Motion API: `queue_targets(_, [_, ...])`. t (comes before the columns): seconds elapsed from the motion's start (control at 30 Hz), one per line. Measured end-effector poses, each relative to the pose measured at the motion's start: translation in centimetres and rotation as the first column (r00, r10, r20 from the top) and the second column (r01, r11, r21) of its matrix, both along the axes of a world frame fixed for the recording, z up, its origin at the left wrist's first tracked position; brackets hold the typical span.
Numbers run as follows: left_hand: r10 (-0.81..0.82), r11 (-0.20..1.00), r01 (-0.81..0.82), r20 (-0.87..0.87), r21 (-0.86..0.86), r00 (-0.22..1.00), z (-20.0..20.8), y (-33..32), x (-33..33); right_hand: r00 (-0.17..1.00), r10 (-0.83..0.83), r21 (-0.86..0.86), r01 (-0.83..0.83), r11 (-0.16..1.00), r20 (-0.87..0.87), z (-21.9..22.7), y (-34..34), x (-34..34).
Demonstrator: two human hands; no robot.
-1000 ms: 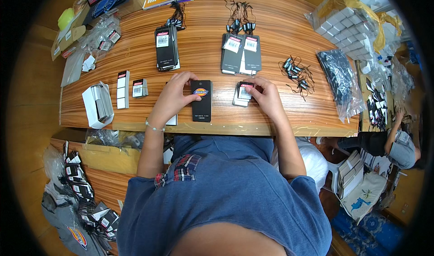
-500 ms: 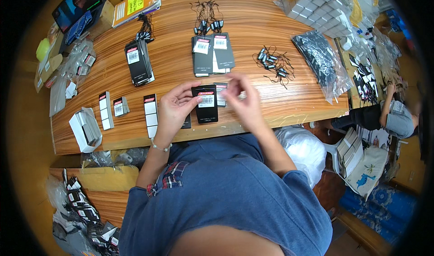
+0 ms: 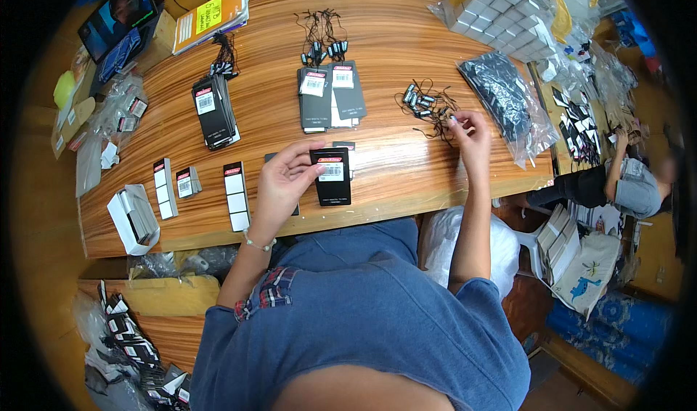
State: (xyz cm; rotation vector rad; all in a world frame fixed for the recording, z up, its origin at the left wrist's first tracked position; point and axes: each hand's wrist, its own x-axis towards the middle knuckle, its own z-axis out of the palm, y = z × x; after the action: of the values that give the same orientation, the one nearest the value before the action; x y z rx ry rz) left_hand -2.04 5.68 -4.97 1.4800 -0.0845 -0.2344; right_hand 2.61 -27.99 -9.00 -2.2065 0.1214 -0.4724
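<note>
My left hand (image 3: 292, 178) pinches a black hang tag (image 3: 335, 192) by its left edge, just above the table's front edge. The tag is upright and bears a white barcode sticker with a red band. Behind it, another tag (image 3: 347, 147) lies partly hidden on the table. Out to the right, my right hand (image 3: 473, 136) has thumb and fingertips together on a black tag string at the edge of a loose heap of tag strings (image 3: 425, 103) with small plastic locks. Farther back lie two stacks of grey tags (image 3: 350, 99) with their strings attached.
Another strung tag stack (image 3: 210, 113) lies left. Sticker strips (image 3: 236, 197) and a white box of tags (image 3: 132, 218) are near the front left. A clear bag of black items (image 3: 501, 99) and bagged white boxes (image 3: 501, 11) stand right. A person (image 3: 635, 178) sits far right.
My right hand has left the held tag and moved right to the heap of strings. My left hand still holds the tag in nearly the same place.
</note>
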Motion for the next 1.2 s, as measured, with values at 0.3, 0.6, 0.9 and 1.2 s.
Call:
queue_targets(0.3, [-0.342,0.940,0.342,0.032,0.011,0.939,2.1,-4.6,1.1,0.958,0.207,0.830,-0.275,0.485,0.197,5.9,6.8,-3.8])
queue_targets(0.6, [-0.517,0.850,0.516,0.016,-0.106,0.856,1.5,-7.6,1.0,0.920,0.274,0.847,-0.371,0.381,0.279,6.7,9.5,-4.2])
queue_targets(0.9, [-0.485,0.874,0.484,-0.006,-0.040,0.875,-0.7,-6.0,0.2,0.936,0.044,0.915,-0.352,0.196,0.350,8.2,6.7,-1.6])
queue_targets(1.2, [-0.111,0.994,0.108,0.166,0.026,0.980,1.4,-5.0,2.5,0.922,0.315,0.748,-0.371,0.551,0.225,9.3,10.3,-4.2])
